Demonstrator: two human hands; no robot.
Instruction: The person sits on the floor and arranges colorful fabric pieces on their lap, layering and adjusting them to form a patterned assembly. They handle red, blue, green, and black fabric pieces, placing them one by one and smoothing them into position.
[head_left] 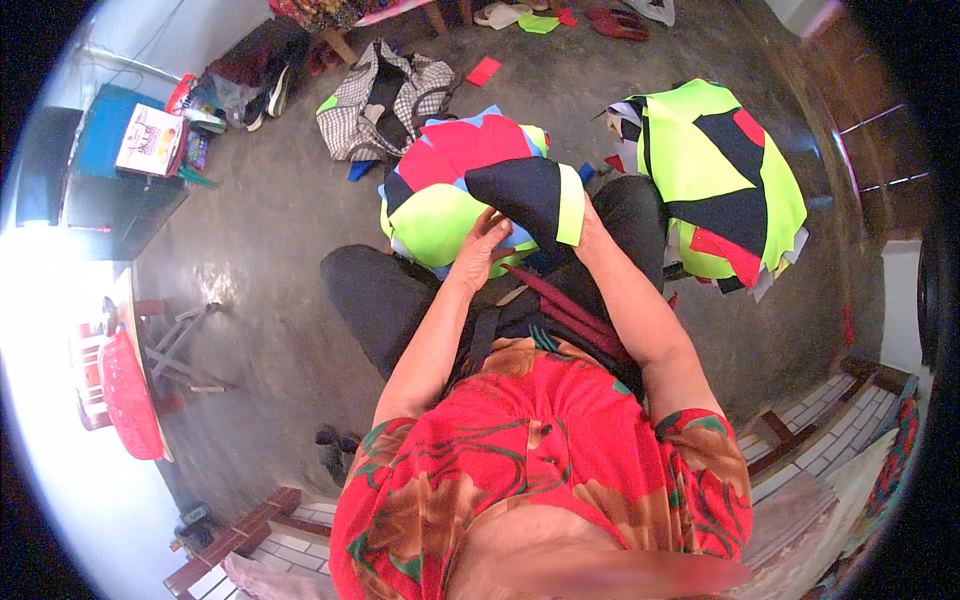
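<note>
A black fabric piece (518,192) with a neon yellow-green band (570,205) at its right end is held up in front of me. My right hand (592,232) grips it at the band, its fingers mostly hidden behind the cloth. At the lower left edge of the same piece, my left hand (482,246) has its fingers curled against the cloth. Under and beyond my hands lies a heap of cut fabric pieces (455,150) in red, neon yellow-green, light blue and black. Dark red strips (570,312) lie across my lap.
Right of my knee stands a second pile of neon, black and red fabric pieces (715,150). A checked bag (350,120) sits on the floor at the far left of the heap. Shoes (278,92), a blue cabinet (100,190) and a red plastic chair (130,395) are farther left.
</note>
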